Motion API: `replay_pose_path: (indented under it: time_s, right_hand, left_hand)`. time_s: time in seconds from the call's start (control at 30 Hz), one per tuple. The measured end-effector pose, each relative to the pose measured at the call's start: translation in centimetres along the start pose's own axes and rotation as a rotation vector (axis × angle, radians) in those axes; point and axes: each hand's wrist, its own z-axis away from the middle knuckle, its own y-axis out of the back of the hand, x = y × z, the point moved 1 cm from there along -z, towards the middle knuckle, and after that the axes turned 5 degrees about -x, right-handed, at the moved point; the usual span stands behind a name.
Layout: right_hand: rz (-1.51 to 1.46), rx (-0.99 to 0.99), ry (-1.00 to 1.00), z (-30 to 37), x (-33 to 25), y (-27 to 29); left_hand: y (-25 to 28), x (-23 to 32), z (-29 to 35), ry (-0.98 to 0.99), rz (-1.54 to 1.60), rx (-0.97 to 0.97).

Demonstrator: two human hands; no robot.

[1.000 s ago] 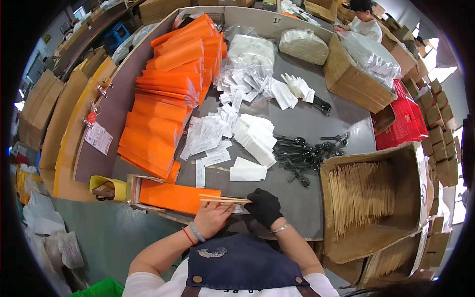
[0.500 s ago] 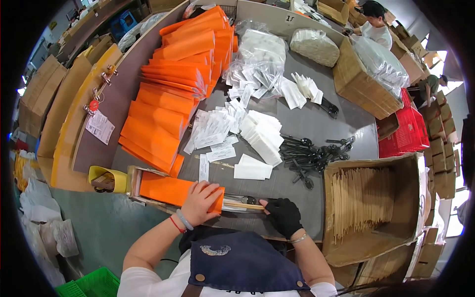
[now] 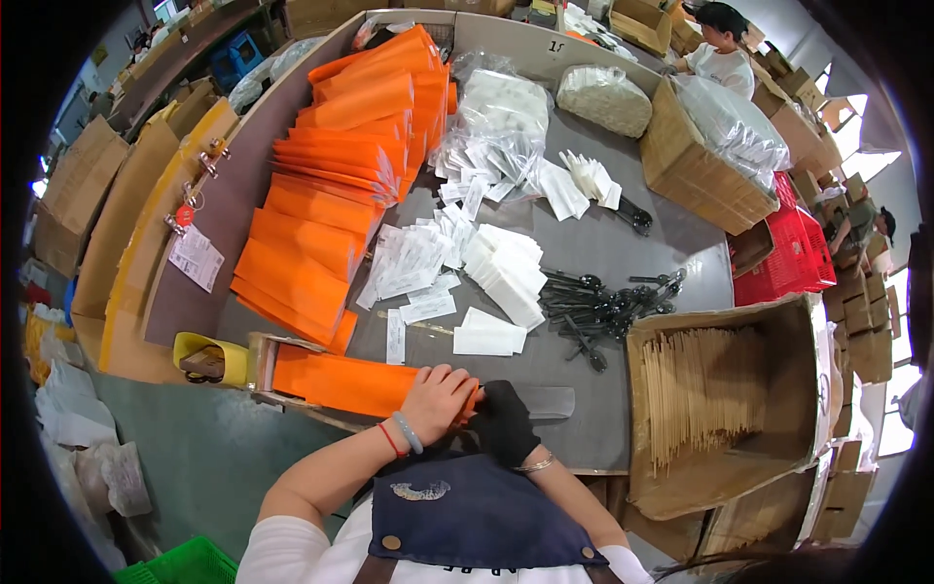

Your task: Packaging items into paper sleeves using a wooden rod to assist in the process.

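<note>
An orange paper sleeve lies at the near edge of the table, and my bare left hand is closed round its right end. Right beside it, touching or nearly so, is my right hand in a black glove, its fingers bent at the sleeve's end. Whatever the gloved fingers hold is hidden. A clear plastic strip sticks out to the right from behind the glove. Beyond my hands lie white paper packets, a narrow white slip and a heap of black plastic spoons.
Fanned orange sleeves fill the table's left side. A carton of wooden chopsticks stands at the right, near a red crate. Bagged white packets lie at the back. A yellow holder sits at the left edge. A co-worker is behind.
My left hand has shifted right along with the sleeve's end. My right hand has moved left to meet it; the chopsticks and spoon seen between them no longer show. The view has shifted slightly.
</note>
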Motion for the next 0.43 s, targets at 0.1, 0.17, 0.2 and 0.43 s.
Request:
replay_pose_path:
  time_s: [0.1, 0.17, 0.2, 0.43]
  right_hand:
    - [0.130, -0.002, -0.031, -0.1, 0.3, 1.1]
    - [0.747, -0.044, 0.165, -0.5, -1.9, 3.4]
    - [0.870, -0.217, -0.073, -1.0, -2.6, 3.4]
    - [0.820, -0.142, -0.077, 2.0, -3.6, 7.3]
  left_hand:
    - [0.6, -0.3, 0.0, -0.008, -0.031, 0.109]
    - [0.5, -0.2, 0.1, -0.021, -0.176, -0.182]
    - [0.0, 0.2, -0.7, -0.043, -0.170, -0.264]
    - [6.0, -0.9, -1.5, -0.073, -0.282, -0.452]
